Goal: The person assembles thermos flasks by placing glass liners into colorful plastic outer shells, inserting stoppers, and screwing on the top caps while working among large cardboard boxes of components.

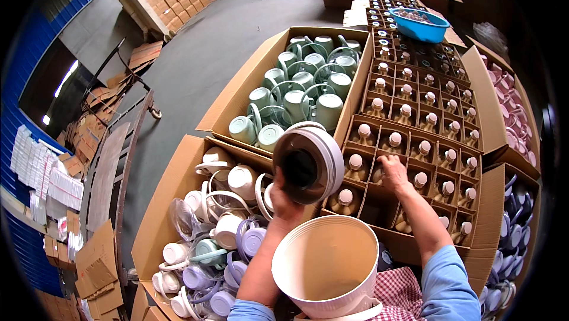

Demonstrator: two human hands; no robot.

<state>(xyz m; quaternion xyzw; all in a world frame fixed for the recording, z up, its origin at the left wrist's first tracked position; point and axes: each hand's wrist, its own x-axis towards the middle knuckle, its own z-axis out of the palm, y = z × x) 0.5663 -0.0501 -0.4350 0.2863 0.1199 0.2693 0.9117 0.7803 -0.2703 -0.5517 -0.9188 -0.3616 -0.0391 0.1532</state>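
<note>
Left hand (287, 201): Fingers clamped around the lower side of a hollow round piece (328, 164), white and grey with a dark mouth, tilted in front of the carton of green jugs (295, 104).
Hollow piece: Looks stiff, fairly light and smooth enough to slip; the outer wall seems the best hold, thumb near the rim.
Right hand (392, 171): Down in a compartment of the divided carton (379, 195); whether its fingers are apart or closed on something, I cannot tell.
Capped bottles (355, 165): Upright in separate compartments beside the right hand, pale rounded tops showing; probably rigid, slick and breakable, best gripped below the top and drawn straight up.
Cream vessel (326, 235): Wide, open-topped, close to the person's checked cloth (398, 291); likely light and stiff, easiest held by its rim.
</note>
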